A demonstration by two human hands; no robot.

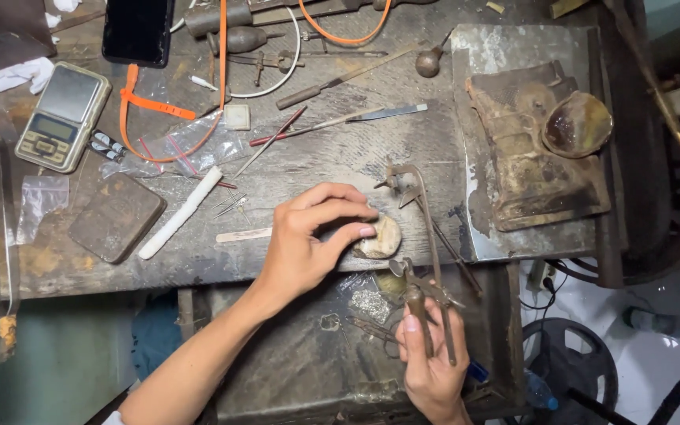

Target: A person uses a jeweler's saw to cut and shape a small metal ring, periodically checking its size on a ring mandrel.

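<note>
L hand (308, 244) fingertips pressing on pale lump (379, 238); saw frame (423, 236) in R hand (428, 358), fingers gripping handle, running lengthwise just right of lump

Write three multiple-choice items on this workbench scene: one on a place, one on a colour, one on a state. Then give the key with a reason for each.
1. Where does the small digital pocket scale lie?
A. far left of the bench
B. on the right metal plate
C. under the left hand

2. What colour is the looped strap beside the scale?
A. blue
B. orange
C. green

3. What is the right hand doing?
A. lying flat and empty
B. gripping a rusty metal saw frame
C. holding the black phone

Key: 1 A, it sits near the left edge; 2 B, the strap is bright orange; 3 B, its fingers close round the frame's handle while the left hand pinches a pale rounded lump.
</note>
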